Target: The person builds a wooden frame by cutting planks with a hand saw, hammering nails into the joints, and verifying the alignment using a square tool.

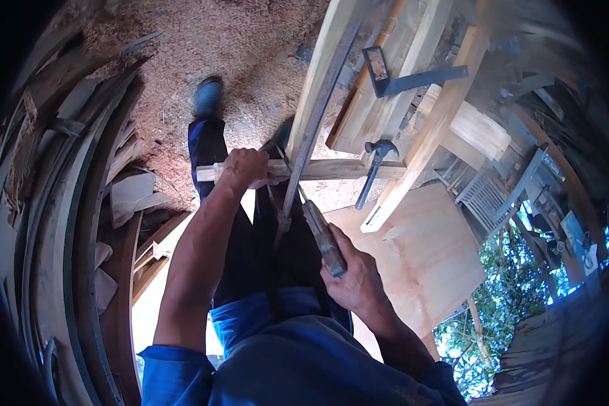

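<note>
My left hand (246, 168) is closed round a narrow wooden batten (345, 169) that lies crosswise in front of my legs. In my right hand (356, 274) is the handle of a handsaw (323, 233). Its thin blade, seen nearly edge-on, runs up to the batten just right of my left hand; how deep the teeth sit in the wood I cannot tell. Right beside the blade, a long timber beam (323, 74) crosses the batten. A hammer (377, 162) with a dark handle rests farther right on the batten.
A metal try square (419, 80) lies over the boards at the upper right. Another long beam (423, 145) meets the batten's right end. A plywood sheet (419, 250) is below it. Stacked planks (71, 223) line the left side. Sawdust (149, 74) covers the ground.
</note>
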A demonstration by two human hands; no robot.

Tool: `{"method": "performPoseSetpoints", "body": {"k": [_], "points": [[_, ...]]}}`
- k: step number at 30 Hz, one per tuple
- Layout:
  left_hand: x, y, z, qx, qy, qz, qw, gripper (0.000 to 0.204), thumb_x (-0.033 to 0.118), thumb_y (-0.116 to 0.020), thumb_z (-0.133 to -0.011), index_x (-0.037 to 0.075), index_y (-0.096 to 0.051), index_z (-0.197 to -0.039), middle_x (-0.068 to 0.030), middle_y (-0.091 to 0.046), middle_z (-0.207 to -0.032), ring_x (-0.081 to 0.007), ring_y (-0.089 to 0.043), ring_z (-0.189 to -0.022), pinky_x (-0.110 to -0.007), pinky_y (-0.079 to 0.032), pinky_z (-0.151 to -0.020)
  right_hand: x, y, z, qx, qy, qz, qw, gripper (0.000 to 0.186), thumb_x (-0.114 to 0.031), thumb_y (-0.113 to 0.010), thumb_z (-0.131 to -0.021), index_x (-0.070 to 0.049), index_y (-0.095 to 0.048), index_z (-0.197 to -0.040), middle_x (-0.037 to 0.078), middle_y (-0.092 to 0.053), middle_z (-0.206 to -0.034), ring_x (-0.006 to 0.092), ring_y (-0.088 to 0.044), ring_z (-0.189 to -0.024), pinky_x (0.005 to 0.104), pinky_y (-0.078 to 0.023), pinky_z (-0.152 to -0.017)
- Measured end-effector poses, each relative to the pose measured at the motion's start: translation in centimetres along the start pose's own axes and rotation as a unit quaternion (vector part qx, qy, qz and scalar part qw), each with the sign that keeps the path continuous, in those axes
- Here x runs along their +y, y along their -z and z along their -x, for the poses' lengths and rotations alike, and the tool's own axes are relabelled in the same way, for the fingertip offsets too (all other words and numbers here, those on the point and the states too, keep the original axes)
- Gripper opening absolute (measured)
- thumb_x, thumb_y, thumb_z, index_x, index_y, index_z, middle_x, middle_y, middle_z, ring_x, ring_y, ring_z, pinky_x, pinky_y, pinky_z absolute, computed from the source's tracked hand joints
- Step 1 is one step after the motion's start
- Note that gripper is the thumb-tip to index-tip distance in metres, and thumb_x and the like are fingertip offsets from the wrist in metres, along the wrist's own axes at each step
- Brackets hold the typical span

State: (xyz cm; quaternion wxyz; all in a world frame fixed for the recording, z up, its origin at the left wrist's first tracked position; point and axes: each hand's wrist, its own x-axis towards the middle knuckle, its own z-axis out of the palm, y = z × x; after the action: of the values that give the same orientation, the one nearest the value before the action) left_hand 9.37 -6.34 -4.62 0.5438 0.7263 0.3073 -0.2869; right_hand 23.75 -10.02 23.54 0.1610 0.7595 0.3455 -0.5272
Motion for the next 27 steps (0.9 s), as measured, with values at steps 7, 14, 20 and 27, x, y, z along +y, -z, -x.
{"method": "performPoseSetpoints", "body": {"k": [7,14,20,27], "points": [[0.4,1.5,0.6,-0.049,0.032,-0.017,0.998,0.061,0.060,-0.072,-0.076,0.008,-0.070,-0.108,-0.0157,-0.072,-0.101,-0.0324,-0.070,-0.099,-0.045,-0.054,-0.086,-1.3,0.5,-1.1,-0.034,-0.002,0.003,0.999,0.067,-0.009,-0.065,-0.078,-0.001,-0.042,-0.141,0.030,-0.066,-0.092,0.0459,-0.065,-0.090,0.0501,-0.052,-0.081],[0.0,-0.5,-0.3,0.001,0.008,-0.033,0.999,0.050,0.052,-0.069,-0.080,0.006,-0.066,-0.099,-0.0187,-0.072,-0.095,-0.0371,-0.070,-0.093,-0.049,-0.053,-0.081,0.0,-0.3,-4.2,-0.034,-0.007,0.001,0.999,0.070,-0.007,-0.066,-0.076,0.001,-0.039,-0.140,0.029,-0.067,-0.092,0.0471,-0.065,-0.087,0.0524,-0.053,-0.082],[0.4,0.4,-0.1,-0.034,0.042,-0.035,0.998,0.055,0.057,-0.072,-0.076,0.008,-0.067,-0.102,-0.0206,-0.071,-0.097,-0.0389,-0.069,-0.097,-0.050,-0.053,-0.084,-0.6,1.7,-1.0,-0.050,0.029,-0.010,0.998,0.071,-0.008,-0.067,-0.075,0.004,-0.038,-0.138,0.029,-0.066,-0.098,0.0468,-0.066,-0.088,0.0533,-0.053,-0.082],[1.1,1.1,0.1,-0.021,0.045,-0.023,0.999,0.056,0.057,-0.074,-0.075,0.008,-0.066,-0.101,-0.0225,-0.071,-0.096,-0.0388,-0.069,-0.096,-0.051,-0.052,-0.083,0.9,-2.4,-7.8,-0.021,0.011,0.012,1.000,0.066,-0.007,-0.065,-0.079,0.010,-0.037,-0.136,0.030,-0.067,-0.100,0.0448,-0.068,-0.085,0.0497,-0.056,-0.081]]}}
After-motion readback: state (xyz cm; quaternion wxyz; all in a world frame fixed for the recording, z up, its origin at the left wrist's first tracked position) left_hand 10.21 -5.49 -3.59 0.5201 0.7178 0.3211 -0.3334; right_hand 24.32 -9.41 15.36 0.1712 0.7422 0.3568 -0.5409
